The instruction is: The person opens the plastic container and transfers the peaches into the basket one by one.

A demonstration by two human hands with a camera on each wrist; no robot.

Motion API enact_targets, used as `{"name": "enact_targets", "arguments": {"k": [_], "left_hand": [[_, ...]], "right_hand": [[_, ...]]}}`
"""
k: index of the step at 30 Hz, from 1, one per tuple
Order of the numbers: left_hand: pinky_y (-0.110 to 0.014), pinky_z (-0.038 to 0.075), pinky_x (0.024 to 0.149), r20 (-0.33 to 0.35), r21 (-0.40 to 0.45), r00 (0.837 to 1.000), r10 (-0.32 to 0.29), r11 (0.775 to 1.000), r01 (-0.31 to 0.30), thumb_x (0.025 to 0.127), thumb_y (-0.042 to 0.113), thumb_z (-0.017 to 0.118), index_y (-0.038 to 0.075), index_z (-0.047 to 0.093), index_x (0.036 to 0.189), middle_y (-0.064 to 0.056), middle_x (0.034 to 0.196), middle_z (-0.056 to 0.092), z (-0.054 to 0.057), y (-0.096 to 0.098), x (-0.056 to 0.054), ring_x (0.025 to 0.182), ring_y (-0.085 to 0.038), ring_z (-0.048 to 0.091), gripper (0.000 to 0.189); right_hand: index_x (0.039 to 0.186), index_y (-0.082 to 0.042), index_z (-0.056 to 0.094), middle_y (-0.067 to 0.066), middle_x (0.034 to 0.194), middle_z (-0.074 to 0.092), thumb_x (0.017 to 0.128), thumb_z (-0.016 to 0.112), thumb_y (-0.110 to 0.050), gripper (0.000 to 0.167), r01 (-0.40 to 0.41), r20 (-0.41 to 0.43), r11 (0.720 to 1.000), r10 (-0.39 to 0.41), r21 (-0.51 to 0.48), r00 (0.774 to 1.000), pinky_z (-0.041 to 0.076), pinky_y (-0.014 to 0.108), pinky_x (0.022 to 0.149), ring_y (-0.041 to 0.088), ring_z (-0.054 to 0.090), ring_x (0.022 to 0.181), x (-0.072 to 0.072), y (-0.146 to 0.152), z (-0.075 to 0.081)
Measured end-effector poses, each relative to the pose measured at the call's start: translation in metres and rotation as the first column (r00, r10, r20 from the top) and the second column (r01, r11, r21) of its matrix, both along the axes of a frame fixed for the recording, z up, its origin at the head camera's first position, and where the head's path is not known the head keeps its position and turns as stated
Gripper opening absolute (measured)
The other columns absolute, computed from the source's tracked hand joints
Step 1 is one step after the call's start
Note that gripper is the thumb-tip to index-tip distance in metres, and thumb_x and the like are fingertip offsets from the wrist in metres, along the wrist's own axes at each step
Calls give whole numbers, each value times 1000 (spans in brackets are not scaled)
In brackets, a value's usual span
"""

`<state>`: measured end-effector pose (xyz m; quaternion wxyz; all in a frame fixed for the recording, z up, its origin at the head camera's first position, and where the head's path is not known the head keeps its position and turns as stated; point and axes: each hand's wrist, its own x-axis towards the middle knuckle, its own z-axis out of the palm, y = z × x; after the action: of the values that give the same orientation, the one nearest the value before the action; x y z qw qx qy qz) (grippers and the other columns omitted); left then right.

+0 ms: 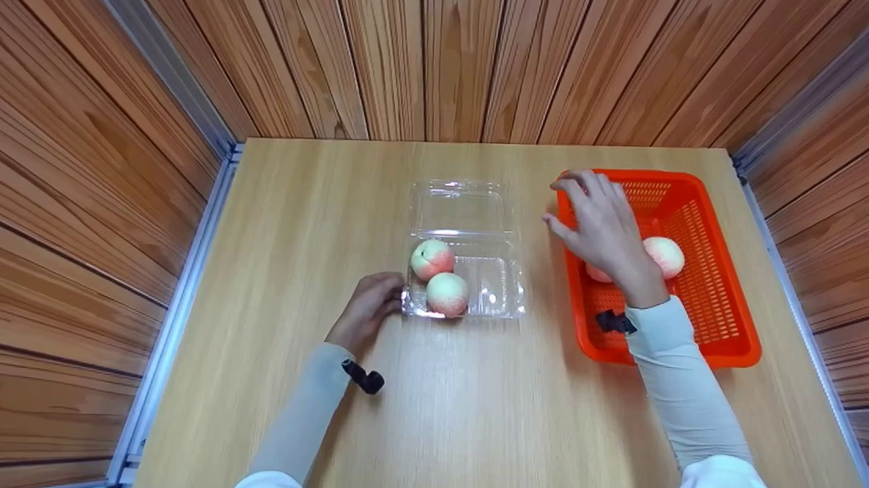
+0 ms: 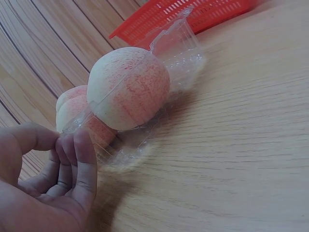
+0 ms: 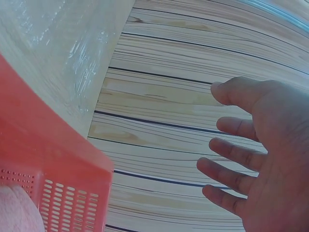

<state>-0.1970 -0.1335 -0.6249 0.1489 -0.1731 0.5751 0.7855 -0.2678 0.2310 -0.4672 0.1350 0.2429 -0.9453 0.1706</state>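
Observation:
A clear plastic clamshell box (image 1: 490, 287) lies with its lid (image 1: 462, 207) folded back on the table. Two peaches sit in its left half, one peach (image 1: 432, 259) behind the other peach (image 1: 447, 294). My left hand (image 1: 370, 304) pinches the box's left rim between thumb and fingers, as the left wrist view shows. Over the left side of the orange basket (image 1: 725, 301) hovers my right hand (image 1: 602, 226), fingers spread and holding nothing. Inside the basket are a peach (image 1: 663, 257) and another peach (image 1: 597, 274), both partly hidden by the right hand and wrist.
The wooden table (image 1: 471, 421) is bounded by wood-panelled walls (image 1: 457, 62) at the back and sides. Metal rails (image 1: 183, 292) run along the table's sides. The basket's raised rim stands to the right of the box, with a strip of table between them.

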Motion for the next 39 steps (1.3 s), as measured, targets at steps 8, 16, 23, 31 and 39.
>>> {"name": "enact_targets", "arguments": {"k": [8, 16, 23, 31, 39], "left_hand": [[-21, 54, 63, -5, 12, 1000, 18, 1000, -18, 101, 1, 57, -2, 69, 97, -3, 81, 64, -1, 1, 0, 73, -10, 62, 12], [-21, 56, 65, -4, 12, 1000, 12, 1000, -12, 102, 2, 58, -6, 68, 103, -3, 83, 65, 0, 0, 1, 75, -10, 63, 13], [-22, 55, 65, -5, 14, 1000, -16, 1000, 16, 102, 2, 56, -7, 66, 102, -3, 83, 64, -1, 0, 0, 75, -11, 62, 13], [-22, 53, 62, -12, 29, 1000, -14, 999, 15, 100, 0, 56, -8, 63, 96, -2, 77, 61, -1, 1, 0, 70, -11, 59, 11], [-22, 54, 64, -13, 20, 1000, -7, 1000, 7, 101, 1, 57, -8, 64, 98, -2, 79, 62, -1, 1, 0, 72, -11, 60, 12]], "right_hand": [[134, -5, 64, 17, 141, 59, 98, 76, -29, 44, -11, 9, 1000, 11, 3, 1000, 43, 54, 105, 39, 53, 126, 1, -8, -1], [134, -6, 63, 16, 141, 59, 98, 77, -27, 45, -23, 34, 1000, 23, -14, 999, 43, 54, 108, 38, 53, 128, 1, -16, -8], [133, -5, 64, 17, 139, 60, 95, 80, -27, 46, -45, 12, 999, 45, -22, 999, 45, 53, 103, 39, 54, 126, 1, -23, -12], [135, -8, 63, 14, 143, 59, 97, 79, -29, 47, -44, 63, 999, 45, -9, 997, 44, 53, 108, 36, 52, 129, 3, -31, -13], [137, -8, 62, 15, 145, 57, 97, 78, -29, 48, -63, 90, 998, 65, -17, 994, 43, 53, 111, 37, 51, 131, 4, -38, -15]]}}
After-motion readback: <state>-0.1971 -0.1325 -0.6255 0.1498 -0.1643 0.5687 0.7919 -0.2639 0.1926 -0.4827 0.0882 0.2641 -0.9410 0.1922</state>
